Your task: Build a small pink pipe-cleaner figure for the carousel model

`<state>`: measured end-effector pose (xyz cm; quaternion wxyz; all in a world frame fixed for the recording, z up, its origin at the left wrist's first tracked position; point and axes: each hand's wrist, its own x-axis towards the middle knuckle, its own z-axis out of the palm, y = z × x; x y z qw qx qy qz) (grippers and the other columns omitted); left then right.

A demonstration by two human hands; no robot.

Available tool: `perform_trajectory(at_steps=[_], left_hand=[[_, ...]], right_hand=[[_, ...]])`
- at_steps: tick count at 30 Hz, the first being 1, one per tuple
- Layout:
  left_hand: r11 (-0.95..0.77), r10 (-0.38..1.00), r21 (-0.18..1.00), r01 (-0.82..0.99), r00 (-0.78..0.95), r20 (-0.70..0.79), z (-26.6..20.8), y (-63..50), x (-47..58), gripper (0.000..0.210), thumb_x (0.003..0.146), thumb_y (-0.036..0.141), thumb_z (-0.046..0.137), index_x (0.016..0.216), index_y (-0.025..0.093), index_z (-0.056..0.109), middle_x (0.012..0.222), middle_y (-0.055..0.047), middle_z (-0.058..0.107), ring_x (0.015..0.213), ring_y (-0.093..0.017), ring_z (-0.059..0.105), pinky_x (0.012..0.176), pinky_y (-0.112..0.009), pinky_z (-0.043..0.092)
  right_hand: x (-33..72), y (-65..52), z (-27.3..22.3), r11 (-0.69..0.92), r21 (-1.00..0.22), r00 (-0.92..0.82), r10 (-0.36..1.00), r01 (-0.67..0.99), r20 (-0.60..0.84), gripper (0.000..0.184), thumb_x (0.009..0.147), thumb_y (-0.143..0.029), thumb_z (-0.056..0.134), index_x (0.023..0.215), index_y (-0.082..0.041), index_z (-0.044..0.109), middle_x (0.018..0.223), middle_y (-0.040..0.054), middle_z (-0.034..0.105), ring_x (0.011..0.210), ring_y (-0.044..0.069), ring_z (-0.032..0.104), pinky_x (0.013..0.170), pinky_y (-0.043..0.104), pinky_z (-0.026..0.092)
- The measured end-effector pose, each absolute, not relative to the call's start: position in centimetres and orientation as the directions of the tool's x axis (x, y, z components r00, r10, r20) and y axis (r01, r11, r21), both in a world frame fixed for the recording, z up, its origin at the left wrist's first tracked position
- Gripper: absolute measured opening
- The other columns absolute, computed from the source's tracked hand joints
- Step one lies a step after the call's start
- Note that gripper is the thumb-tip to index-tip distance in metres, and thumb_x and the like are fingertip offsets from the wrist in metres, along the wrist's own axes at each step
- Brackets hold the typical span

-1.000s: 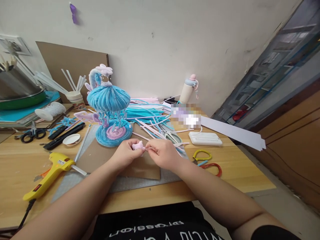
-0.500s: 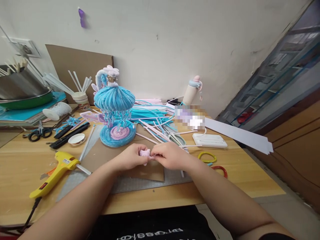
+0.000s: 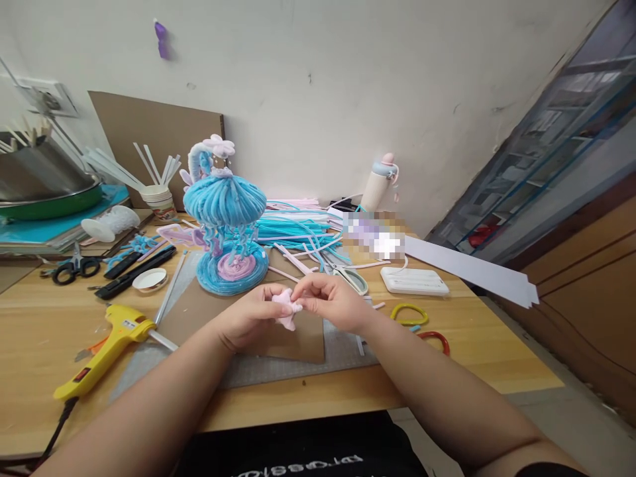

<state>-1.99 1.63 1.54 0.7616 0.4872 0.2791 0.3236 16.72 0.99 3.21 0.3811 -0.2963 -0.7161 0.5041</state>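
Pinching a fuzzy pink piece point(image 3: 287, 320) over the cardboard point(image 3: 305, 344), the left hand point(image 3: 249, 314) holds it; the right hand point(image 3: 328, 302) narrowly grips its edge.

Head-worn, looking forward and down across the table point(image 3: 484, 338) to the wall point(image 3: 358, 86) behind. Near enough to catch the left hand point(image 3: 251, 313) and right hand point(image 3: 332, 301) just below centre, with the shirt point(image 3: 298, 442) at the bottom edge and floor point(image 3: 551, 414) at lower right.
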Motion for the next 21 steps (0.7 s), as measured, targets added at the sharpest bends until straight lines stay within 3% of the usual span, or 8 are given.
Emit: perform_trajectory(at_steps=[3, 7, 10, 15, 21], left_hand=[[0.356, 0.774, 0.869, -0.342, 0.629, -0.070, 1.7, 1.5, -1.7, 0.012, 0.065, 0.022, 0.072, 0.065, 0.013, 0.064, 0.055, 0.000, 0.056, 0.054, -0.009, 0.047, 0.055, -0.021, 0.036], [0.401, 0.785, 0.816, -0.416, 0.615, -0.073, 1.8, 1.3, -1.2, 0.011, 0.067, 0.018, 0.071, 0.067, 0.014, 0.061, 0.060, 0.001, 0.057, 0.057, -0.008, 0.050, 0.059, -0.020, 0.037], [0.406, 0.799, 0.814, -0.417, 0.593, -0.095, 1.8, 1.1, -1.1, 0.013, 0.068, 0.017, 0.071, 0.070, 0.015, 0.059, 0.066, 0.001, 0.058, 0.062, -0.009, 0.053, 0.060, -0.020, 0.039], [0.411, 0.776, 0.844, -0.345, 0.618, -0.125, 1.8, 1.3, -1.4, 0.013, 0.072, 0.021, 0.070, 0.077, 0.011, 0.063, 0.070, -0.003, 0.060, 0.063, -0.009, 0.054, 0.058, -0.019, 0.039], [0.318, 0.837, 0.883, -0.346, 0.540, -0.090, 1.8, 1.1, -1.2, 0.016, 0.065, 0.021, 0.075, 0.072, 0.012, 0.064, 0.067, -0.001, 0.060, 0.063, -0.011, 0.055, 0.062, -0.022, 0.040]], right_hand=[[16.6, 1.0, 2.6, 0.604, -0.792, -0.487, 0.721, 0.091, 0.494, 0.012, 0.084, -0.020, 0.053, 0.090, -0.017, 0.063, 0.078, 0.0025, 0.061, 0.069, 0.011, 0.055, 0.063, 0.024, 0.043], [16.7, 1.3, 1.6, 0.755, -0.648, -0.469, 0.611, 0.102, 0.638, 0.014, 0.084, -0.020, 0.055, 0.096, -0.018, 0.063, 0.082, 0.0049, 0.063, 0.076, 0.014, 0.058, 0.069, 0.028, 0.047], [16.7, 1.6, 1.4, 0.783, -0.611, -0.398, 0.601, 0.116, 0.694, 0.012, 0.085, -0.018, 0.054, 0.092, -0.019, 0.064, 0.083, 0.0057, 0.065, 0.079, 0.015, 0.060, 0.072, 0.030, 0.047], [16.5, 1.5, 1.5, 0.772, -0.613, -0.376, 0.625, 0.168, 0.684, 0.009, 0.085, -0.021, 0.056, 0.086, -0.019, 0.064, 0.075, 0.0041, 0.062, 0.071, 0.014, 0.058, 0.064, 0.028, 0.046], [15.9, 0.1, 1.6, 0.724, -0.644, -0.289, 0.690, 0.247, 0.664, 0.015, 0.081, -0.020, 0.054, 0.067, -0.018, 0.058, 0.060, 0.0005, 0.055, 0.055, 0.011, 0.050, 0.054, 0.025, 0.041]])
